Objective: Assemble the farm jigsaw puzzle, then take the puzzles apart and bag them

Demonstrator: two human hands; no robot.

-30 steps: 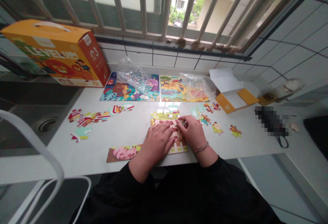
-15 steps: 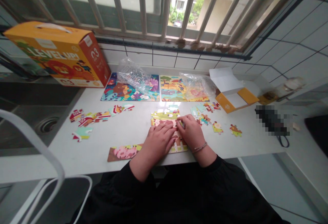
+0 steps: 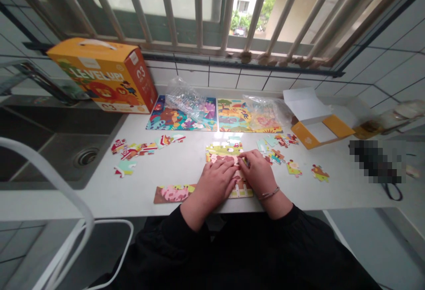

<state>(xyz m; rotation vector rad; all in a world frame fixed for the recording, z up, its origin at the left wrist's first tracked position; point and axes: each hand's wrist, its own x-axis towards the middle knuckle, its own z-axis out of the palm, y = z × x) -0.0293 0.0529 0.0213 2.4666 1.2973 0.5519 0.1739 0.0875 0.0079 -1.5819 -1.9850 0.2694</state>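
Note:
A partly joined jigsaw puzzle [image 3: 223, 149] with a farm picture lies on the white counter in front of me. My left hand [image 3: 215, 181] rests flat across its middle, fingers stretched out together and covering part of the picture. At the puzzle's right side my right hand [image 3: 259, 174] is closed, thumb and fingers pinching a puzzle piece [image 3: 246, 161] that shows only as a small bit between them. The strip with a pink pig [image 3: 174, 193] runs out to the left beneath my left forearm.
Loose puzzle pieces lie left [image 3: 137, 150] and right [image 3: 294, 168] of the puzzle. Behind are two picture sheets [image 3: 182, 124] under plastic wrapping [image 3: 186, 97]. An orange carton [image 3: 99, 75] stands by the sink [image 3: 63, 161]; a small opened box [image 3: 307, 133] is back right.
The camera view has turned slightly left, so everything appears shifted to the right. Both hands keep about the same place on the puzzle.

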